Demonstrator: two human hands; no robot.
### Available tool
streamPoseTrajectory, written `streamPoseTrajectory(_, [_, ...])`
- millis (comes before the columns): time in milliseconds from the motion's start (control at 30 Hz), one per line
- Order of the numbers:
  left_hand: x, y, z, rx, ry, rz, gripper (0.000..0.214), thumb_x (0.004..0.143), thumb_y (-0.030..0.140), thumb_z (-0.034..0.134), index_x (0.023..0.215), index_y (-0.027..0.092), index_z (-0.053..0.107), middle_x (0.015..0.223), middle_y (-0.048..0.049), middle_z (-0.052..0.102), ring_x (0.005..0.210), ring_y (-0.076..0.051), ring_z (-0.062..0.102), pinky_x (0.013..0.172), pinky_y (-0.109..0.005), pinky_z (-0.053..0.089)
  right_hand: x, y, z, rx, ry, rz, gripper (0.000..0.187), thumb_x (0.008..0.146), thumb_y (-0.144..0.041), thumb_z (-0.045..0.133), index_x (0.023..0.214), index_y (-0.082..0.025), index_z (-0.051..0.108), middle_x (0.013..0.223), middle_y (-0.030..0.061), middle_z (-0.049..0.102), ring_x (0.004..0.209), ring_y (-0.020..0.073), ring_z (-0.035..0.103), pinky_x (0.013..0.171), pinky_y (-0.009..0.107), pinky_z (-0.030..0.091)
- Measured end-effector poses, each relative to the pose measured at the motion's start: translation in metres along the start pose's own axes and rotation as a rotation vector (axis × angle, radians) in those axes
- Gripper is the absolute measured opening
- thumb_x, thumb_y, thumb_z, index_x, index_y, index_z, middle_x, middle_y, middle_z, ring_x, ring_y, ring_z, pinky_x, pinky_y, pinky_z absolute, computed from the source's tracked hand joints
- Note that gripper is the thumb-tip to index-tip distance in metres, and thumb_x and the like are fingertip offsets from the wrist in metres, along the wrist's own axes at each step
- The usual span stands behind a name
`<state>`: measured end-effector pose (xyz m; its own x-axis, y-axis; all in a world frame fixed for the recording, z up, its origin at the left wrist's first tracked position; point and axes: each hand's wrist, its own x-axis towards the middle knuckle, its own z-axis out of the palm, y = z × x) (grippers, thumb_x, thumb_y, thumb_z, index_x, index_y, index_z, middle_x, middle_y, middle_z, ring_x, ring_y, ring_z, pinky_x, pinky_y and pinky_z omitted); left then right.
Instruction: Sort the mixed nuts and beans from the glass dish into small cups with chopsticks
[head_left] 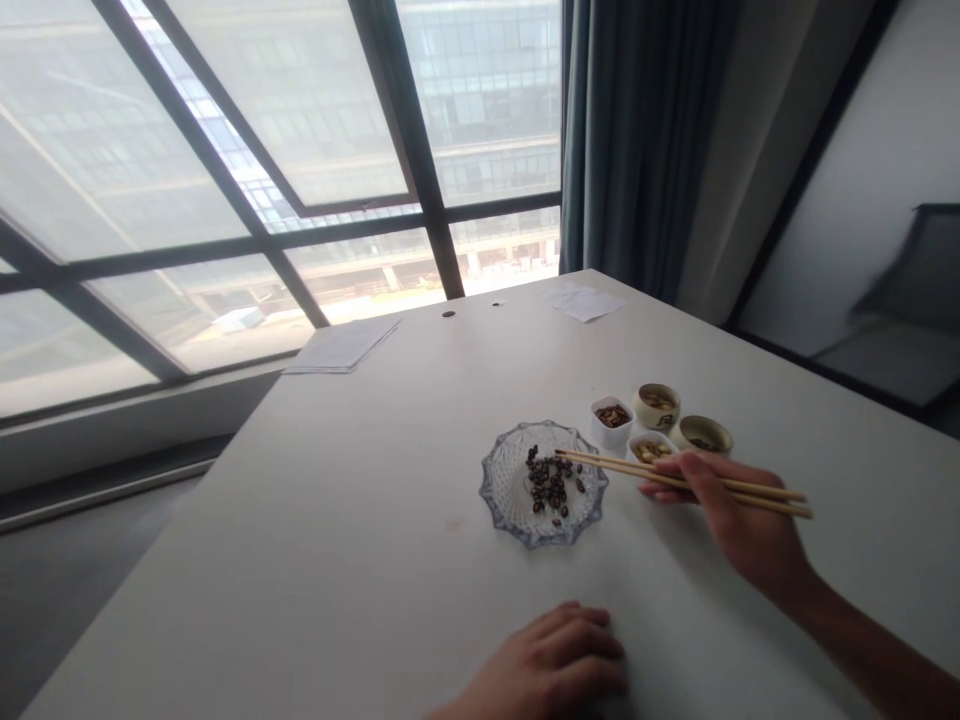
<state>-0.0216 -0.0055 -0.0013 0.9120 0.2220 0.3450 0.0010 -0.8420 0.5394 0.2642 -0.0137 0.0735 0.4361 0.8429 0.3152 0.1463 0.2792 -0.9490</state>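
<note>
1. Right hand [739,525]: the fingers are closed on the rear half of one pair of wooden chopsticks [622,468]. Thumb and forefinger pinch the sticks and the other fingers curl underneath. The hand hangs just above the table [337,520], beside the small vessels.
2. Chopsticks: there are two sticks, nearly parallel and almost level. Their tips sit close together over the right rim of the glass dish [506,492]. It cannot be told whether the tips touch anything.
3. Left hand [551,670]: it lies palm down on the table at the near edge of the view. The fingers are side by side, slightly bent, and hold nothing. It is well apart from the glass dish.
4. Glass dish: there is one, clear with a scalloped rim, standing mid-table to the left of the right hand. It holds a loose heap of dark seeds [547,485], too small and bunched to count.
5. Small vessels: four are clustered just right of the glass dish.
   - The square dish of brown pieces [609,435] is white.
   - The square dish of yellowish pieces [637,442] is white and partly behind the chopsticks.
   - The farther round cup [654,420] is pale.
   - The nearer round cup [686,440] is also pale.
6. Paper: one flat stack of sheets [345,345] lies at the table's far left edge, and one loose sheet [585,302] lies near the far corner. Any writing on them is too faint to read.
7. Markings: the farther round cup has one dark mark on its side, which is illegible.
</note>
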Motion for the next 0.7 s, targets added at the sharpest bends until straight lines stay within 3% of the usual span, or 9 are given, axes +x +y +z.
streamPoseTrajectory(133, [0.000,0.000,0.000,-0.007,0.016,0.019,0.022,0.114,0.037,0.058,0.129,0.020,0.063,0.130,-0.0116,0.075,0.138,-0.024,0.064,0.126,-0.032,0.043,0.005,-0.026,-0.037,-0.086,0.175,-0.086,0.028,0.096,-0.047,0.078,0.091,-0.022,0.087,0.081,0.0086,0.085,0.068,0.0272,0.084,0.067,0.034,0.074])
streamPoseTrajectory(267, [0.001,-0.002,0.002,-0.015,0.018,0.022,0.018,0.114,0.031,0.056,0.127,0.020,0.063,0.128,-0.0125,0.074,0.138,-0.024,0.064,0.125,-0.033,0.045,-0.002,-0.033,-0.080,-0.216,0.424,-0.197,0.016,0.099,-0.034,0.076,0.091,-0.025,0.087,0.083,0.0088,0.084,0.068,0.0268,0.084,0.072,0.032,0.072])
streamPoseTrajectory(400, [0.000,-0.003,0.004,-0.017,0.014,0.008,0.015,0.112,0.027,0.058,0.125,0.021,0.062,0.127,-0.0122,0.074,0.139,-0.025,0.063,0.124,-0.033,0.045,-0.011,-0.023,-0.108,-0.338,0.462,-0.179,0.017,0.101,-0.028,0.071,0.091,-0.027,0.085,0.079,0.0063,0.083,0.065,0.0270,0.083,0.067,0.030,0.070])
streamPoseTrajectory(500, [-0.001,-0.002,0.004,-0.013,0.008,0.006,0.017,0.110,0.024,0.059,0.126,0.021,0.061,0.128,-0.0121,0.073,0.139,-0.025,0.063,0.124,-0.034,0.046,-0.014,-0.023,-0.113,-0.387,0.463,-0.130,0.015,0.100,-0.027,0.073,0.089,-0.027,0.083,0.074,0.0055,0.082,0.061,0.0256,0.082,0.059,0.025,0.067])
streamPoseTrajectory(600, [0.000,0.000,0.005,-0.015,0.020,0.003,0.017,0.109,0.023,0.058,0.125,0.021,0.062,0.127,-0.0119,0.073,0.138,-0.026,0.063,0.122,-0.035,0.048,-0.015,-0.032,-0.105,-0.398,0.491,-0.142,0.016,0.101,-0.032,0.071,0.092,-0.026,0.083,0.077,0.0045,0.082,0.063,0.0243,0.082,0.065,0.026,0.069])
streamPoseTrajectory(700, [0.002,0.002,0.005,-0.020,0.045,0.003,0.017,0.107,0.019,0.057,0.124,0.021,0.062,0.124,-0.0117,0.073,0.136,-0.025,0.064,0.120,-0.034,0.050,-0.014,-0.038,-0.081,-0.386,0.343,-0.163,0.023,0.103,-0.040,0.071,0.094,-0.023,0.083,0.077,0.0047,0.082,0.065,0.0231,0.082,0.067,0.029,0.070])
